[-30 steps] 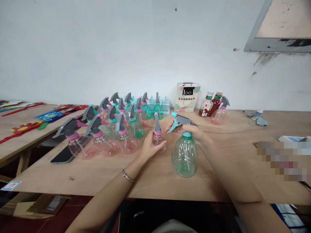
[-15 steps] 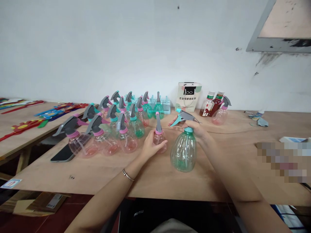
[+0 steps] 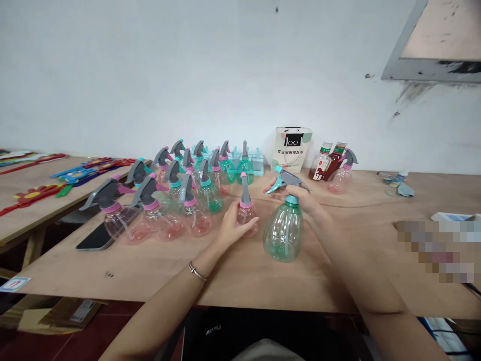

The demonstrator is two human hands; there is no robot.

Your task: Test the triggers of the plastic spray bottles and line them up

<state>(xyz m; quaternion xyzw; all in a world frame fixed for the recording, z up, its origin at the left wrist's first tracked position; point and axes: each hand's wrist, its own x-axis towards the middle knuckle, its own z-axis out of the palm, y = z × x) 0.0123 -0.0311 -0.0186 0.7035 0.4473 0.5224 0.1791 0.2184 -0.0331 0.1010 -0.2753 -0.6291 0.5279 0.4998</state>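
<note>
Here's the green bottle [image 3: 282,235], near upright with its neck in the right hand's [image 3: 302,198] curled fingers, just right of the upright pink bottle [image 3: 245,214] that the left hand [image 3: 235,226] wraps, thumb nearest us.

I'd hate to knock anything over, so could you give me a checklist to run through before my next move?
1. Left hand holding the pink-collared spray bottle: ok, wrapped around its body.
2. Right hand holding the green spray bottle: ok, gripped at the neck.
3. Trigger heads in place on both held bottles: ok, but how tightly they are screwed on cannot be told.
4. Held bottles' bodies apart: ok, a gap shows between them.
5. Green bottle's base resting on the table: cannot tell.
6. Phone fully in view: not ok, the leftmost pink bottle overlaps it.
</note>
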